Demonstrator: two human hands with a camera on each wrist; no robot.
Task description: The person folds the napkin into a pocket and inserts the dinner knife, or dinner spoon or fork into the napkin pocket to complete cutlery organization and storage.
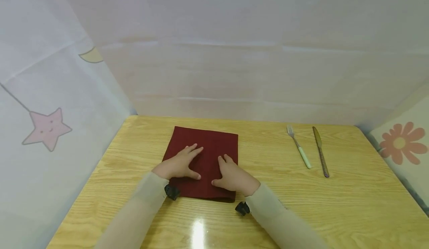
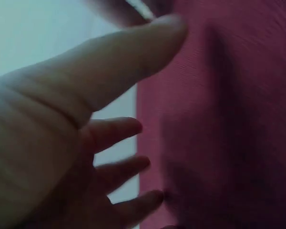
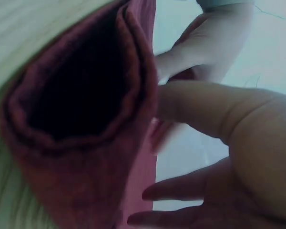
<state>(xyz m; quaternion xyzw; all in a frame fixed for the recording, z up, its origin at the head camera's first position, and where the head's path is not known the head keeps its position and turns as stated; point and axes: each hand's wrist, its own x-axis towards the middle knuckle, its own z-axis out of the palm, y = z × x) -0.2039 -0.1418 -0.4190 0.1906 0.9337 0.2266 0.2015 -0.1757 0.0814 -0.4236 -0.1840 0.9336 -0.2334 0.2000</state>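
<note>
The left hand (image 1: 181,164) and right hand (image 1: 234,176), both spread, partly hid the maroon cloth (image 1: 214,142); I couldn't tell whether every fingertip touched.

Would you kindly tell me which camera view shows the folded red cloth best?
The head view, because the folded red cloth shows almost whole there, partly covered by the left hand and right hand. The left wrist view shows only a patch and an edge; the right wrist view shows its looped fold close up.

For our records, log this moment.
left hand, right hand: over folded rectangular dark-red cloth | green-handled metal fork, slim metal knife: cloth's right
</note>
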